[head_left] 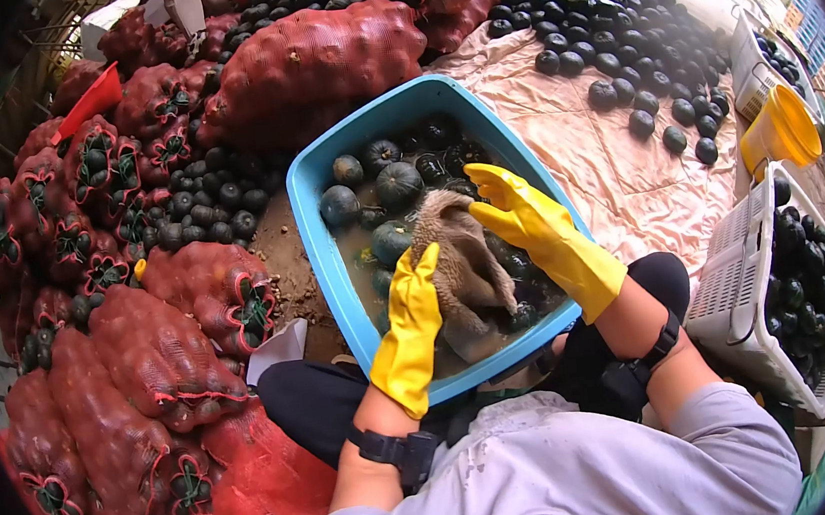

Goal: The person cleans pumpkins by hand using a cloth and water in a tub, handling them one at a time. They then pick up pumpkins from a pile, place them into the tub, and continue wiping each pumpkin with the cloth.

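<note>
My left hand (409, 323), in a yellow rubber glove, is held up at the near left side of a wet brown cloth (458, 263). Its fingers point upward and apart, beside the cloth's edge. On the other side my right hand (529, 220), gloved likewise, has its fingers stretched and spread, one of them touching the cloth's top. The cloth stands bunched between both hands; whether anything lies under it is hidden. Below is a blue tub (313, 223) of murky water with several dark green squashes (399, 184) in it.
Red mesh sacks (312, 67) full of squashes are piled left and behind. Loose squashes (610, 36) lie on a pale sheet (560, 131) at the back right. A white crate (736, 274) of squashes and a yellow bucket (786, 128) stand on the right.
</note>
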Tool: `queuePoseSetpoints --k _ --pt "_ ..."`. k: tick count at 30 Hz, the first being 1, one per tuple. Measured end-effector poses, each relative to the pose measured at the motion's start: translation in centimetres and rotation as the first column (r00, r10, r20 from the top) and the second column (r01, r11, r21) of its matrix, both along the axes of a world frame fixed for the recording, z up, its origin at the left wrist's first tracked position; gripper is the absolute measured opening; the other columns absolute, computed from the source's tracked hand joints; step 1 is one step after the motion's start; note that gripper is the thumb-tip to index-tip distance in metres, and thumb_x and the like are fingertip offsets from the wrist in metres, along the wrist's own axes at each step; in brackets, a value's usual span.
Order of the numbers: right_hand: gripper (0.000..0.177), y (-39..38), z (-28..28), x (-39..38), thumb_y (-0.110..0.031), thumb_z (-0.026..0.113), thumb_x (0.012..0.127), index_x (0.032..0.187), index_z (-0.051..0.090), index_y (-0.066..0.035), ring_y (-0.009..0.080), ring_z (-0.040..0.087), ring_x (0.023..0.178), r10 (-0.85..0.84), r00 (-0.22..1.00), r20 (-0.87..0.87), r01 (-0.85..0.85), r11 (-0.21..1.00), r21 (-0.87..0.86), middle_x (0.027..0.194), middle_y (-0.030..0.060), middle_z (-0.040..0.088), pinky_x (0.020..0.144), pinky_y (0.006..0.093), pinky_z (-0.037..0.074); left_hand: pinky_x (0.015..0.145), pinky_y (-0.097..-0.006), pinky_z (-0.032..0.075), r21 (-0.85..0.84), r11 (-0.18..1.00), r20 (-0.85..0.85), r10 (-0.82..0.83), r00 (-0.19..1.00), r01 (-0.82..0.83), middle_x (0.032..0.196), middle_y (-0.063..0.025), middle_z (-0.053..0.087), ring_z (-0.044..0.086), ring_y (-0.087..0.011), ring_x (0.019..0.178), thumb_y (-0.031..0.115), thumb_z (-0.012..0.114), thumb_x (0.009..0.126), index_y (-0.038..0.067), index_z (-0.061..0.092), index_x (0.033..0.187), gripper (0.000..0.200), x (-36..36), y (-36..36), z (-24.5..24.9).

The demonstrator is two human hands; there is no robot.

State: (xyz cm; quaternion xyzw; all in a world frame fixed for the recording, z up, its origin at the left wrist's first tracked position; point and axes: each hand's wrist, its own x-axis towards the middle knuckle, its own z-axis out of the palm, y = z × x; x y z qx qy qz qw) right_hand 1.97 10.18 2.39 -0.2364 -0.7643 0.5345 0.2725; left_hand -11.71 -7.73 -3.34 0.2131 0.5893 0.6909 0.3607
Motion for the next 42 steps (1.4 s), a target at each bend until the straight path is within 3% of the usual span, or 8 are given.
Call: queuePoseSetpoints --k 7,10,17,24,30,34,37,42 --pt "0.076 -6.3 -2.5 3.4 -0.052 0.071 0.099 0.156 0.050 -0.007 0.0330 0.065 0.131 0.289 0.831 0.475 -0.311 0.950 -0.033 0.137 0.0267 0.067 0.109 0.0386 0.050 0.103 -0.0481 0.058 0.223 0.972 0.590 -0.196 0.783 0.075 0.138 -0.0179 0.066 0.069 -0.0352 0.118 0.043 0.050 0.112 0.001 0.054 0.146 0.054 0.1 -0.4 -5.3" --pt "0.054 -8.5 -9.3 2.8 -0.035 0.064 0.103 0.147 0.056 -0.005 0.0421 0.067 0.124 0.144 0.980 0.139 -0.139 0.989 -0.048 0.133 0.0280 0.068 0.104 0.0442 0.053 0.107 -0.0435 0.053 0.211 0.976 0.649 -0.095 0.755 -0.058 0.143 -0.0127 0.061 0.060 -0.0274 0.129 0.050 0.049 0.112 0.007 0.057 0.146 0.055 4.8 0.6 -1.8" --pt "0.030 -7.0 -7.0 3.7 -0.029 0.061 0.106 0.120 0.071 -0.003 0.0438 0.070 0.106 0.128 0.992 0.011 -0.129 0.988 0.086 0.110 0.0244 0.074 0.087 0.0471 0.055 0.103 -0.0459 0.057 -0.484 0.864 0.336 0.041 0.941 0.136 0.132 -0.0164 0.071 0.064 -0.0330 0.128 0.037 0.060 0.108 0.008 0.065 0.139 0.043 5.6 -2.7 -3.5" --pt "0.039 -11.5 -3.3 4.0 -0.040 0.064 0.102 0.126 0.073 -0.011 0.0472 0.071 0.096 0.481 0.837 0.262 -0.545 0.778 0.311 0.105 0.0229 0.076 0.090 0.0531 0.056 0.103 -0.0496 0.052 -0.204 0.905 0.391 -0.274 0.878 0.374 0.122 -0.0151 0.072 0.067 -0.0348 0.115 0.041 0.064 0.098 0.013 0.071 0.124 0.040 3.8 -1.7 -4.6" --pt "0.047 -7.6 2.1 3.4 -0.042 0.070 0.101 0.135 0.070 -0.009 0.0345 0.073 0.107 0.537 0.769 0.345 -0.594 0.801 0.077 0.117 0.0188 0.075 0.092 0.0413 0.057 0.103 -0.0504 0.049 -0.223 0.826 0.067 -0.516 0.854 0.517 0.118 -0.0146 0.072 0.067 -0.0341 0.114 0.044 0.068 0.089 0.016 0.075 0.117 0.040 2.4 -1.4 -1.8" --pt "0.041 -2.1 0.2 -1.5 -0.039 0.070 0.101 0.128 0.074 -0.008 0.0265 0.073 0.112 0.141 0.946 0.292 -0.110 0.987 -0.121 0.120 0.0152 0.076 0.098 0.0378 0.055 0.103 -0.0510 0.046 -0.559 0.774 -0.634 -0.630 0.449 0.296 0.115 -0.0142 0.072 0.067 -0.0336 0.114 0.045 0.071 0.084 0.018 0.077 0.113 0.040 0.8 -1.6 2.5" --pt "0.042 2.4 -2.4 -8.5 -0.035 0.071 0.100 0.132 0.071 -0.007 0.0266 0.073 0.118 0.046 0.943 0.329 -0.069 0.996 0.057 0.124 0.0157 0.076 0.102 0.0372 0.055 0.104 -0.0514 0.044 -0.636 0.761 -0.741 -0.648 0.173 0.129 0.114 -0.0140 0.073 0.067 -0.0332 0.113 0.046 0.073 0.079 0.019 0.079 0.109 0.041 -0.7 -1.6 3.7" --pt "0.065 8.9 -9.9 -23.2 -0.036 0.075 0.094 0.148 0.058 -0.005 0.0395 0.066 0.127 0.000 0.921 0.389 -0.131 0.941 0.312 0.136 0.0231 0.070 0.109 0.0441 0.052 0.104 -0.0521 0.041 -0.673 0.721 -0.721 -0.689 0.069 0.168 0.110 -0.0135 0.073 0.067 -0.0326 0.112 0.048 0.076 0.072 0.022 0.082 0.103 0.041 -2.3 -1.8 3.9"
